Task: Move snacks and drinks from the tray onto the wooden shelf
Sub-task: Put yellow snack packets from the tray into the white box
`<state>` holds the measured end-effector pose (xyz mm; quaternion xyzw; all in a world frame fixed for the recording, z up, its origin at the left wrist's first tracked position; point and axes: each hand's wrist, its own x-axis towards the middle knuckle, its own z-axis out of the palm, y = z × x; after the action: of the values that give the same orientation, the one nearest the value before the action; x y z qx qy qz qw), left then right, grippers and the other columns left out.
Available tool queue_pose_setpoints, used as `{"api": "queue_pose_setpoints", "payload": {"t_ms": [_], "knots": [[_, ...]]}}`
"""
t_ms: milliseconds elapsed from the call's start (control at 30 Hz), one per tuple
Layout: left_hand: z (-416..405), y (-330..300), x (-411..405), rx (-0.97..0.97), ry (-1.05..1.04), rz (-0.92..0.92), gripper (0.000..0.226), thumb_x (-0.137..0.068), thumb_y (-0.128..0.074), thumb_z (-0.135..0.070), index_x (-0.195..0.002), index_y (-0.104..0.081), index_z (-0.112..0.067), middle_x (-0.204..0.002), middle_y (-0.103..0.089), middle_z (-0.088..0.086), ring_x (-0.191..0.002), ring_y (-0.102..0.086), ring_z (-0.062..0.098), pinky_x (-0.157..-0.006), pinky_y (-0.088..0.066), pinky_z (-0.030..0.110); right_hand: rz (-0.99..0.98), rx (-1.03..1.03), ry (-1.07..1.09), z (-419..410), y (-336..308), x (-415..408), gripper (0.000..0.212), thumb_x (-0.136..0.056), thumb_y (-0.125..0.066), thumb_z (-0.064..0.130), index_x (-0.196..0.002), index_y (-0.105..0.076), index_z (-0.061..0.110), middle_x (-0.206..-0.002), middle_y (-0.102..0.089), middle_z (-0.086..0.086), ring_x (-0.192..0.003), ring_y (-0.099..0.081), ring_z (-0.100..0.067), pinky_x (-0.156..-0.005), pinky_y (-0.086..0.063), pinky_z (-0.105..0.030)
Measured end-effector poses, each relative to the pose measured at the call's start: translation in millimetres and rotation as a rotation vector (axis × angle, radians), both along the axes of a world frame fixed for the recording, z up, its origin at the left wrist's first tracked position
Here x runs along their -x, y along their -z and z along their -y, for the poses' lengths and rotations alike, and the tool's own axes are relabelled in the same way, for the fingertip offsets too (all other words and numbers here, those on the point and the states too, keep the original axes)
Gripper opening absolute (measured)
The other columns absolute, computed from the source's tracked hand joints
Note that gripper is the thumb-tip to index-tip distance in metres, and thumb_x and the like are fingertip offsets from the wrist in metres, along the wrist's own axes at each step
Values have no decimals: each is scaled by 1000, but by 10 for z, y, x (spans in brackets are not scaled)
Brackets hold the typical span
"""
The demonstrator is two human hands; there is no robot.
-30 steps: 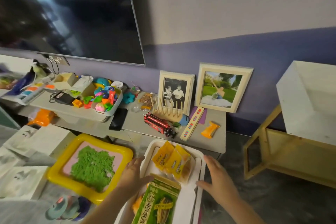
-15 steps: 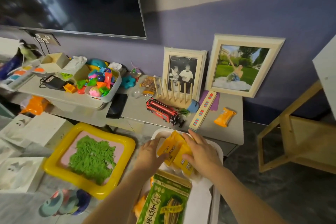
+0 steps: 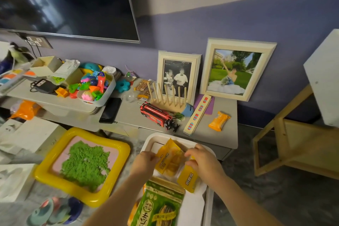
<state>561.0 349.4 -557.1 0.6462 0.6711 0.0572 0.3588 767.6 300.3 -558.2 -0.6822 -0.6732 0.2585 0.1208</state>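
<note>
Over the white tray [image 3: 149,143], the left hand [image 3: 145,163] pinches one yellow packet [image 3: 165,159], while the right hand [image 3: 203,161] clasps another packet [image 3: 188,180] just beneath it.

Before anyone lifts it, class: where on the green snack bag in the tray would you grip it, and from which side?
Probably the top sealed edge of the green bag, coming from above. It lies flat in the white tray with that flat edge facing the yellow packets, which both the left hand and the right hand are holding. Its lower end is out of frame.

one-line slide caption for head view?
Both hands, left hand and right hand, grip yellow snack packets in the white tray.
</note>
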Motion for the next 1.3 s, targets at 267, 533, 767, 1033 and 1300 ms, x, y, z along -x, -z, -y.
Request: {"api": "queue_pose_setpoints", "payload": {"t_ms": [267, 533, 767, 1033, 1300], "knots": [[263, -616, 176, -25, 26, 313, 24, -86, -64, -13, -62, -67, -11, -52, -56, -1, -50, -46, 2, -54, -36, 23, -383, -70, 173, 540, -514, -276, 7, -82, -71, 24, -78, -65, 24, -82, -61, 13, -83, -58, -6, -71, -51, -25], [541, -2188, -19, 80, 321, 529, 14, -92, -58, -9, -84, -71, -9, -79, -68, 2, -77, -62, 7, -72, -48, 18, -404, -253, 338, 1428, -1776, -984, 27, -78, -75, 7, -69, -65, 30, -78, -64, 12, -76, -62, -9, -63, -45, -13], [938, -3135, -740, 24, 540, 515, 39, -84, -61, -48, -85, -67, -9, -79, -64, 4, -76, -56, 10, -71, -47, 31, -363, -389, 537, 2471, -2897, -1846, 36, -77, -75, 4, -77, -65, 38, -75, -66, 17, -73, -61, -5, -63, -43, -12], [1149, -3503, -2184, -122, 762, 428, 26, -82, -69, -10, -72, -72, -34, -73, -70, -13, -67, -60, -8, -67, -44, 8, -261, -400, 806, 3298, -3534, -3042, 10, -81, -72, 22, -74, -66, 25, -75, -66, 10, -77, -60, -4, -66, -44, -16], [1265, -3770, -3957, -61, 1005, 515, 19, -92, -57, -15, -78, -68, -20, -76, -68, -10, -73, -63, 3, -70, -48, 19, -206, -365, 1030, 3528, -3717, -4265, 6, -83, -69, 18, -77, -69, 21, -79, -67, 5, -78, -62, -9, -69, -51, -25]]}}
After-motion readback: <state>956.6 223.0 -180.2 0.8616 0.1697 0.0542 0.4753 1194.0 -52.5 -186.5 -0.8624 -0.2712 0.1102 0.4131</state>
